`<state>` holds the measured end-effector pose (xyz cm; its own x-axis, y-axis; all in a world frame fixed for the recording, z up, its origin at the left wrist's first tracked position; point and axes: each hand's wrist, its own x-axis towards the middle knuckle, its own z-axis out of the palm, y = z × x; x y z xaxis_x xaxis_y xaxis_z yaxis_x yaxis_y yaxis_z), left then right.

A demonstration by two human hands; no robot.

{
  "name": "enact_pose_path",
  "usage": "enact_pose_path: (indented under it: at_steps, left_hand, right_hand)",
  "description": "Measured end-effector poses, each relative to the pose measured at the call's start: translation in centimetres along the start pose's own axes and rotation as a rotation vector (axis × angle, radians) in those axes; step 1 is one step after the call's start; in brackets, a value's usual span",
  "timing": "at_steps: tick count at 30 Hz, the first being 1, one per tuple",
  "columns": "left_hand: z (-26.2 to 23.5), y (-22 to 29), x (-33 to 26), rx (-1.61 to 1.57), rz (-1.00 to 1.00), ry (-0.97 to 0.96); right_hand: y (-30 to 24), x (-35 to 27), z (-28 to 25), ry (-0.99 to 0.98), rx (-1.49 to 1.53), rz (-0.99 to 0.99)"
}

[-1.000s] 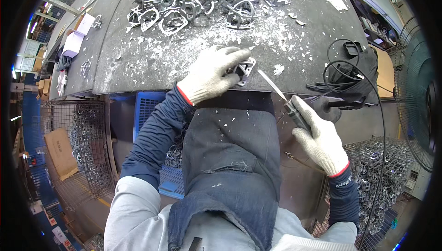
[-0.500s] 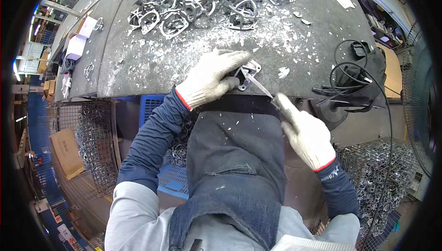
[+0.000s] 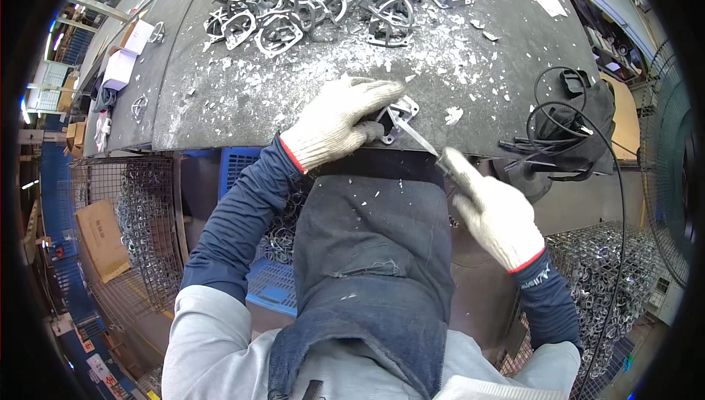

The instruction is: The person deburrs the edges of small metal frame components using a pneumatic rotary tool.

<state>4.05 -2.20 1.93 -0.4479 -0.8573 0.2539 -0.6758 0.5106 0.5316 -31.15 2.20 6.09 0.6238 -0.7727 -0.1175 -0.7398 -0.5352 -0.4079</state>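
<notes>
Item: metal part (image 3: 399, 115), small, frame-shaped, grey; lies at the near edge of the bench (image 3: 220, 99), pressed flat under the left hand

Left hand (image 3: 339, 122): white knit glove, closed down on the part, fingers spread over its top and thumb at its near side; whether the part is gripped or only pinned cannot be told

Right hand (image 3: 493, 209): white knit glove, below the bench edge and right of the part, fist clamped on the handle of a blade (image 3: 413, 136); the hands stand apart, joined only by blade and part

Blade: thin, bright, tip touching the part's near rim, just beside the left thumb

Chips (image 3: 323, 70): pale flakes strewn over the bench behind and beside the part, more on the apron (image 3: 374, 238) below it

Pile (image 3: 323, 0): like parts heaped at the far side of the bench, well apart from the part

Cable (image 3: 580, 117): black, coiled on the bench's right end

Risks, as judged:
- blade slipping off the rim toward the left thumb, since the tip works right next to it; the knit glove would give little guard
- part skidding on loose chips, being near the bench edge, and dropping to the lap
- chips flying up at the face
- too deep a cut gouging the part
</notes>
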Motion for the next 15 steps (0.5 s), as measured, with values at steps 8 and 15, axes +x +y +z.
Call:
enact_pose_path:
  at_steps: [8, 15]
  left_hand:
    - [0.4, 0.0, -0.3, -0.003, -0.031, 0.032]
    - [1.1, -0.1, -0.5, 0.085, 0.01, 0.06]
  right_hand:
    - [-1.6, 2.5, -3.7, -0.498, 1.106, 0.509]
    - [-3.4, 4.0, -8.4, -0.521, 1.196, 0.579]
